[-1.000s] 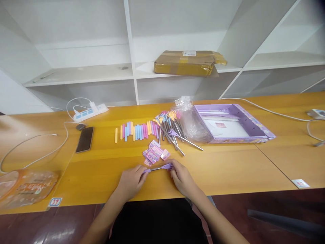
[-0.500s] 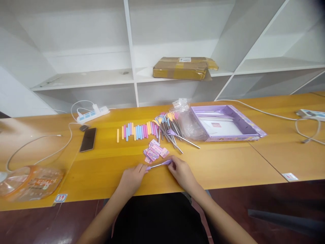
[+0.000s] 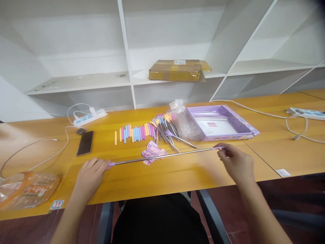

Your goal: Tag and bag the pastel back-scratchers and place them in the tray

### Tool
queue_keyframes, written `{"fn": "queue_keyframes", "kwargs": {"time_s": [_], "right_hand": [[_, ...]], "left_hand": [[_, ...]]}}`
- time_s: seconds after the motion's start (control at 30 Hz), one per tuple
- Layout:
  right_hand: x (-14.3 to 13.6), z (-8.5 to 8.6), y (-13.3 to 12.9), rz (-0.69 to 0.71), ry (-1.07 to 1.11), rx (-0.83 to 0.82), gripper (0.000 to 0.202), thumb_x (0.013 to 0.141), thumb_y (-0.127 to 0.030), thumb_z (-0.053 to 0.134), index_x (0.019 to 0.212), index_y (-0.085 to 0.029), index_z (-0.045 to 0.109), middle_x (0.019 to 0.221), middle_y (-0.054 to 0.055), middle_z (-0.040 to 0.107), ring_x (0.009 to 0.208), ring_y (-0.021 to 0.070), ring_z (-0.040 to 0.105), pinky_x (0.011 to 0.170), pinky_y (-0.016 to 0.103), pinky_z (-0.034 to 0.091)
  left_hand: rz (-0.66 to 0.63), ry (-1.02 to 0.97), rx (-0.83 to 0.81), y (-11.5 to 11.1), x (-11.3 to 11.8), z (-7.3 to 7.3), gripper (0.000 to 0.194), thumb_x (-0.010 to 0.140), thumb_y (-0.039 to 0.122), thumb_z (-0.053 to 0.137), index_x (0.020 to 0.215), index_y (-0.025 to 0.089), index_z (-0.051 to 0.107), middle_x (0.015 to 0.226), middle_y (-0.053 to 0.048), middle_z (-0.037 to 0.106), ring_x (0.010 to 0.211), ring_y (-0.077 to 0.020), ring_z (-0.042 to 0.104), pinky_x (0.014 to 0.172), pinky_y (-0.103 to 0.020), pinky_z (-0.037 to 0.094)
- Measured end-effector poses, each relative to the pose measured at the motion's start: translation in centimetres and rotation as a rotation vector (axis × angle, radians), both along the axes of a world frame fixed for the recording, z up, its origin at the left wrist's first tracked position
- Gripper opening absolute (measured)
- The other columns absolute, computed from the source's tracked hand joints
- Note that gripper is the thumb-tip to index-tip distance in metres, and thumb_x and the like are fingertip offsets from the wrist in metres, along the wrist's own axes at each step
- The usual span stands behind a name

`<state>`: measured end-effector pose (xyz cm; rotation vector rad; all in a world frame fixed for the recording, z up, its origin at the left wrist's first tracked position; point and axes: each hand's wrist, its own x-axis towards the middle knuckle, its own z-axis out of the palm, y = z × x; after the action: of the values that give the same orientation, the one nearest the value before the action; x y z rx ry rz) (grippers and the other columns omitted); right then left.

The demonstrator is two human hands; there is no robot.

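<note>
Holding a telescopic back scratcher [image 3: 193, 151] by its two ends, a person in black clothing [image 3: 159, 220] sits at the yellow wooden desk [image 3: 152, 186]. The left hand [image 3: 91, 178] has its grip wrapped around the purple handle [image 3: 111, 164], of which a short piece shows; the right hand [image 3: 237, 164] has its grip pinched on the purple head [image 3: 217, 147]. The metal rod [image 3: 132, 161] spans the wide space between the hands, rising slightly toward the right one.

At the desk's near left edge are a numbered sticker [image 3: 57, 204] and an orange-and-clear plastic package [image 3: 30, 189]. Just behind the rod, and partly crossed by it in this view, lies a loose heap of pink-purple cards [image 3: 153, 149]; whether they touch cannot be told. Farther back come a dark phone [image 3: 85, 143], a row of pastel sticks [image 3: 137, 133] and a pile of more back scratchers [image 3: 172, 128], heads pointing away. Clear plastic bags [image 3: 188, 127] lie between that pile and an open purple box [image 3: 223, 137], which holds another purple back scratcher [image 3: 208, 112] and a small pink card [image 3: 212, 124]. Toward the back left is a white power strip [image 3: 90, 117] with plugs in it. Beyond the desk, a taped cardboard box [image 3: 175, 72] rests on white shelving [image 3: 101, 79].
</note>
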<state>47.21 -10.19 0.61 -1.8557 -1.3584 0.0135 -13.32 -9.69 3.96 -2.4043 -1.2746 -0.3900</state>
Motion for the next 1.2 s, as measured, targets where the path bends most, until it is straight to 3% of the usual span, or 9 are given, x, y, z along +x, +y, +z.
{"fn": "queue_keyframes", "kwargs": {"time_s": [0.1, 0.2, 0.33, 0.4, 0.57, 0.8, 0.93, 1.1, 1.2], "right_hand": [[3.2, 0.0, -0.9, -0.16, -0.011, -0.004, 0.034, 0.08, -0.038, 0.059, 0.099, -0.023, 0.083, 0.066, 0.004, 0.071, 0.069, 0.0236, 0.072, 0.071, 0.033, 0.049], [5.0, -0.7, -1.4, -0.165, -0.044, -0.06, 0.034, 0.08, -0.037, 0.058, 0.098, -0.024, 0.084, 0.07, 0.005, 0.073, 0.071, 0.0245, 0.073, 0.071, 0.035, 0.048], [5.1, -2.3, -1.4, -0.098, -0.01, -0.172, 0.036, 0.084, -0.039, 0.057, 0.105, -0.026, 0.083, 0.073, 0.006, 0.076, 0.07, 0.0273, 0.075, 0.074, 0.039, 0.05], [4.7, -2.8, -1.3, -0.141, 0.048, -0.208, 0.037, 0.083, -0.04, 0.055, 0.106, -0.025, 0.081, 0.074, 0.007, 0.078, 0.072, 0.0296, 0.077, 0.076, 0.041, 0.051], [4.7, -3.8, -1.7, -0.215, 0.107, -0.205, 0.037, 0.086, -0.047, 0.051, 0.1, -0.024, 0.075, 0.091, 0.011, 0.082, 0.078, 0.0306, 0.078, 0.08, 0.043, 0.054], [6.2, -5.7, -2.6, -0.223, 0.114, -0.203, 0.037, 0.09, -0.046, 0.047, 0.104, -0.023, 0.073, 0.087, 0.01, 0.08, 0.075, 0.0321, 0.077, 0.077, 0.045, 0.054], [5.4, -6.1, -1.9, -0.209, 0.116, -0.239, 0.04, 0.086, -0.046, 0.051, 0.112, -0.022, 0.07, 0.086, 0.011, 0.078, 0.075, 0.0331, 0.075, 0.078, 0.048, 0.054], [3.5, -6.0, 0.5, -0.221, 0.148, -0.141, 0.045, 0.082, -0.048, 0.06, 0.12, -0.025, 0.062, 0.125, 0.014, 0.075, 0.072, 0.0286, 0.072, 0.084, 0.053, 0.054], [1.5, -5.4, 2.2, -0.23, 0.294, -0.066, 0.046, 0.081, -0.044, 0.063, 0.122, -0.024, 0.056, 0.134, 0.014, 0.068, 0.069, 0.0232, 0.07, 0.076, 0.047, 0.055]], "left_hand": [[0.004, -0.05, -0.003, -0.3, -2.3, -0.3, 0.024, 0.112, 0.026, 0.049, 0.112, 0.023, 0.072, 0.094, -0.006, 0.077, 0.092, -0.0282, 0.064, 0.08, -0.04, 0.047], [0.008, -0.065, -0.079, -0.4, -3.2, -1.2, 0.029, 0.113, 0.034, 0.046, 0.111, 0.023, 0.073, 0.094, -0.006, 0.077, 0.091, -0.0269, 0.066, 0.082, -0.039, 0.048], [0.02, -0.087, -0.134, -0.2, -2.4, -2.5, 0.037, 0.115, 0.041, 0.042, 0.106, 0.021, 0.072, 0.094, -0.007, 0.077, 0.088, -0.0257, 0.069, 0.083, -0.038, 0.05], [0.009, -0.113, -0.133, -0.1, -1.8, -2.5, 0.037, 0.115, 0.042, 0.041, 0.107, 0.021, 0.071, 0.096, -0.007, 0.077, 0.088, -0.0255, 0.07, 0.082, -0.038, 0.051], [-0.015, -0.171, -0.126, 0.0, -0.5, -1.9, 0.033, 0.114, 0.043, 0.046, 0.11, 0.021, 0.07, 0.1, -0.007, 0.077, 0.09, -0.0256, 0.071, 0.084, -0.039, 0.052], [-0.048, -0.239, -0.11, 0.0, 1.4, -2.7, 0.017, 0.108, 0.034, 0.057, 0.106, 0.021, 0.068, 0.093, -0.004, 0.075, 0.084, -0.022, 0.072, 0.081, -0.035, 0.054], [-0.037, -0.243, -0.034, -0.1, 2.2, -3.0, 0.006, 0.099, 0.024, 0.063, 0.101, 0.021, 0.068, 0.085, -0.002, 0.072, 0.074, -0.0192, 0.069, 0.074, -0.032, 0.052], [0.033, -0.276, 0.071, 0.3, 3.2, -2.2, 0.005, 0.092, 0.019, 0.065, 0.094, 0.021, 0.069, 0.073, 0.001, 0.067, 0.068, -0.0187, 0.066, 0.069, -0.032, 0.048], [0.053, -0.317, 0.09, 0.4, 4.2, -1.6, 0.008, 0.093, 0.017, 0.064, 0.095, 0.021, 0.071, 0.074, 0.0, 0.068, 0.07, -0.0185, 0.066, 0.072, -0.032, 0.049]]}}
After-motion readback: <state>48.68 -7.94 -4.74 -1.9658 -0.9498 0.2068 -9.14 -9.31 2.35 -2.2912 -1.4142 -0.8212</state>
